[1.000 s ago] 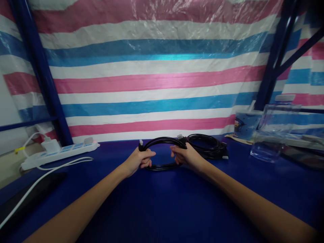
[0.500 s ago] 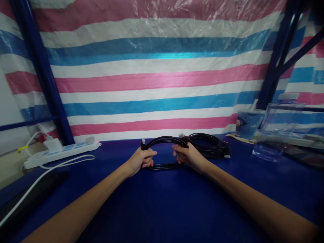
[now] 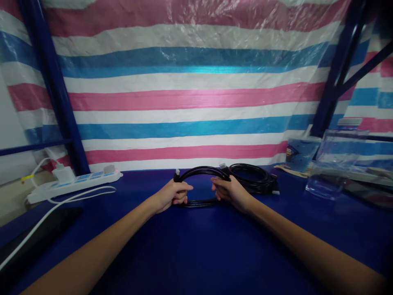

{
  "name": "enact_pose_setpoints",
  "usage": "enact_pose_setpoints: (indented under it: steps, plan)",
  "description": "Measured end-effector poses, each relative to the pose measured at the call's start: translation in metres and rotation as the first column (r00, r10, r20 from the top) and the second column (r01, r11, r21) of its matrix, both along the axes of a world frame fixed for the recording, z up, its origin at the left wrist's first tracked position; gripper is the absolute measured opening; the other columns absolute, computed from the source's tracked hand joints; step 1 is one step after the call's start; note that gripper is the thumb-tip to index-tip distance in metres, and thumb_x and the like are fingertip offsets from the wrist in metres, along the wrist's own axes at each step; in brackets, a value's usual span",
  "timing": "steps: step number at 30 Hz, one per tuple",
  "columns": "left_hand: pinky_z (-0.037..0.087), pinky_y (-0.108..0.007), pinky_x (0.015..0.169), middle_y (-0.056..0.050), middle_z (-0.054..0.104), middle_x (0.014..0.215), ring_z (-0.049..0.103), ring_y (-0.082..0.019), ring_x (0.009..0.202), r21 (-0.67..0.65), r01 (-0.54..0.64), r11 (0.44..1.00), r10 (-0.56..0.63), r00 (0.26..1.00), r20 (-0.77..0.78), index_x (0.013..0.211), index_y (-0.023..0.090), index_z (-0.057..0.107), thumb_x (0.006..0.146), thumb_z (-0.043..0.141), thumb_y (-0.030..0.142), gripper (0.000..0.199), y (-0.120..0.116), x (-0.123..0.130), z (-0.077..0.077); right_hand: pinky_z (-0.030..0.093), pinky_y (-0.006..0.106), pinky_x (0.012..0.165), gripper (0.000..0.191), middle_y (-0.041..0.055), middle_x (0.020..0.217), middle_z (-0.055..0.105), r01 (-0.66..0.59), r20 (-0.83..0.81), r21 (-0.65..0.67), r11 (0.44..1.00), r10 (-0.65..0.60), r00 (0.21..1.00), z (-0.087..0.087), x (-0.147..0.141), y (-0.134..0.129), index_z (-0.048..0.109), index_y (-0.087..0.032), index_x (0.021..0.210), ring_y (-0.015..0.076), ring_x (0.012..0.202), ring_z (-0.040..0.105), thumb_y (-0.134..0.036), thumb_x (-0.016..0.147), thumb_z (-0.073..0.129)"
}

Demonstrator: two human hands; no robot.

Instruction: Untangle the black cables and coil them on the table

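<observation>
A coiled black cable (image 3: 201,169) is stretched between both hands, its loop upright above the blue table. My left hand (image 3: 172,193) is closed round the left side of the coil, and a plug with a pale cap (image 3: 177,175) sticks up just above it. Wrapped round the right side is my right hand (image 3: 229,190), with another pale-tipped plug (image 3: 224,167) above its knuckles. Just behind my right hand lies a second black cable coil (image 3: 253,178), its plugs toward the right.
A white power strip (image 3: 76,183) with a plugged-in charger and white cords sits at the left, near a dark flat device (image 3: 39,233). On the right stand a blue patterned cup (image 3: 302,153) and a clear plastic container (image 3: 337,155). A striped sheet (image 3: 190,98) hangs behind.
Both hands keep their hold on the cable coil. They and the coil appear very slightly farther right, while the view itself has shifted a little.
</observation>
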State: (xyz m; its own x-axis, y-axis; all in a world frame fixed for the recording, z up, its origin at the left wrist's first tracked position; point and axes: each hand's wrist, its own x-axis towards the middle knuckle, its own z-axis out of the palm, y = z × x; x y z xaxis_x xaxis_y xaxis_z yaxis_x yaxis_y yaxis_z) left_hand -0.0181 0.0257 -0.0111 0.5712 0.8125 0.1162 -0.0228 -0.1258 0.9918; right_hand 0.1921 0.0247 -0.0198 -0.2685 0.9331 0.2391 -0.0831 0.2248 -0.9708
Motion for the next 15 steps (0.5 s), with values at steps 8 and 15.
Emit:
enact_pose_setpoints:
  steps: [8, 15]
  plan:
    - [0.044, -0.028, 0.061, 0.009, 0.018, 0.036, 0.024, -0.005, 0.034, 0.009, -0.111, 0.994, 0.11, 0.993, 0.034, 0.042, 0.021, 0.024, 0.082, 0.054, 0.038, 0.052, -0.008, 0.003, 0.005, 0.035, 0.024, 0.042, 0.028, -0.0103, 0.034, 0.022, 0.02, 0.013, -0.008, 1.0, -0.02, 1.0, 0.009, -0.004, -0.005, 0.056, -0.014, 0.063, 0.0041, 0.031, 0.021, -0.038, 0.077, 0.059]
    - [0.039, -0.022, 0.048, 0.008, 0.029, 0.047, 0.037, -0.007, 0.042, 0.008, -0.393, 0.92, 0.389, 0.908, -0.154, 0.067, 0.019, 0.038, 0.087, 0.048, 0.034, 0.027, 0.035, 0.085, 0.06, 0.044, 0.023, 0.053, 0.026, -0.0014, 0.049, 0.043, 0.385, 0.36, 0.043, 0.922, -0.374, 0.855, 0.054, 0.053, -0.002, 0.044, -0.016, 0.059, 0.0077, 0.045, 0.044, -0.029, 0.082, 0.045]
